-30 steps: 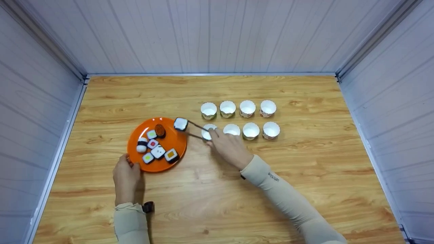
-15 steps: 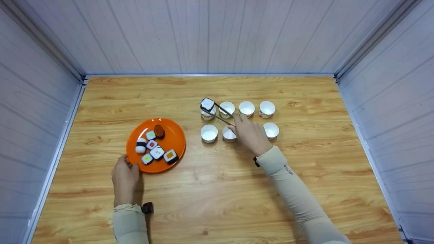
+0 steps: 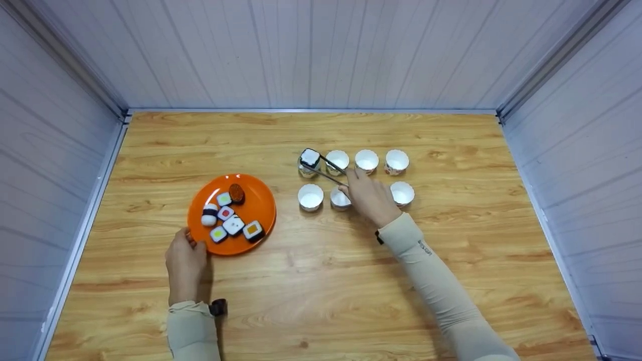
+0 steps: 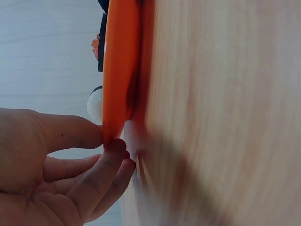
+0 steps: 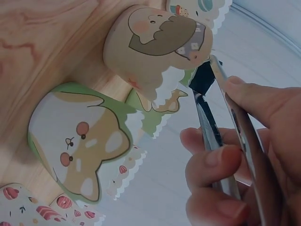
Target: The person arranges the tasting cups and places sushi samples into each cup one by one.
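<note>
Tongs [image 5: 245, 136] held in the curled fingers of a person's right hand [image 3: 372, 198] clasp a white-topped, dark-sided sushi roll [image 3: 310, 157] at the far row's leftmost paper cup [image 3: 307, 174]; whether the two touch cannot be told. The roll lies ahead and to the left of that hand, well apart from the left hand [image 3: 185, 260], whose thumb and fingers pinch the near-left rim of an orange plate [image 3: 263, 203]. The right forearm [image 3: 436, 286] slants in from the lower right; the left forearm [image 3: 193, 331] points nearly straight ahead.
</note>
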Motion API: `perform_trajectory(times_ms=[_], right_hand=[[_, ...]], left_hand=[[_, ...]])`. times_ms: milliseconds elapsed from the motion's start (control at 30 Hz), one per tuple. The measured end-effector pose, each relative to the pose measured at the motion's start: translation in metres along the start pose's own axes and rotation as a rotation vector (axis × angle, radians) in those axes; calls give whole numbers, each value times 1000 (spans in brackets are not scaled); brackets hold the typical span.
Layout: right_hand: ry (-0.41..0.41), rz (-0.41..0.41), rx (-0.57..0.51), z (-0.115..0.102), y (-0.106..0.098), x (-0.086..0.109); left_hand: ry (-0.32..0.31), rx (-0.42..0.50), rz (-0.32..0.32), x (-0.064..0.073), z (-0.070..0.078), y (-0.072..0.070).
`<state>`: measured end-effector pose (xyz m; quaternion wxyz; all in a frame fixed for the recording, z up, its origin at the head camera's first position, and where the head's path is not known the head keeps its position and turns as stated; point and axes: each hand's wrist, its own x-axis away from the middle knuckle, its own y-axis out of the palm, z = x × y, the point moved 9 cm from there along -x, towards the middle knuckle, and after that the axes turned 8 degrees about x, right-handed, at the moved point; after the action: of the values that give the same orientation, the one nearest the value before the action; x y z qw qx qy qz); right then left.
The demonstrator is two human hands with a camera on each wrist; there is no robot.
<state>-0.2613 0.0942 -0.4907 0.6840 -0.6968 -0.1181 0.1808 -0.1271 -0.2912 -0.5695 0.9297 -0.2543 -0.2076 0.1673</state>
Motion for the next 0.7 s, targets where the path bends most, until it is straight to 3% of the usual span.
perform_trajectory(times_ms=[567, 700], right_hand=[[-19, -33, -9, 0, 0, -3], [-31, -4, -6, -3, -4, -1]], left_hand=[[24, -4, 17, 1, 2, -1], [27, 6, 19, 1, 2, -1]])
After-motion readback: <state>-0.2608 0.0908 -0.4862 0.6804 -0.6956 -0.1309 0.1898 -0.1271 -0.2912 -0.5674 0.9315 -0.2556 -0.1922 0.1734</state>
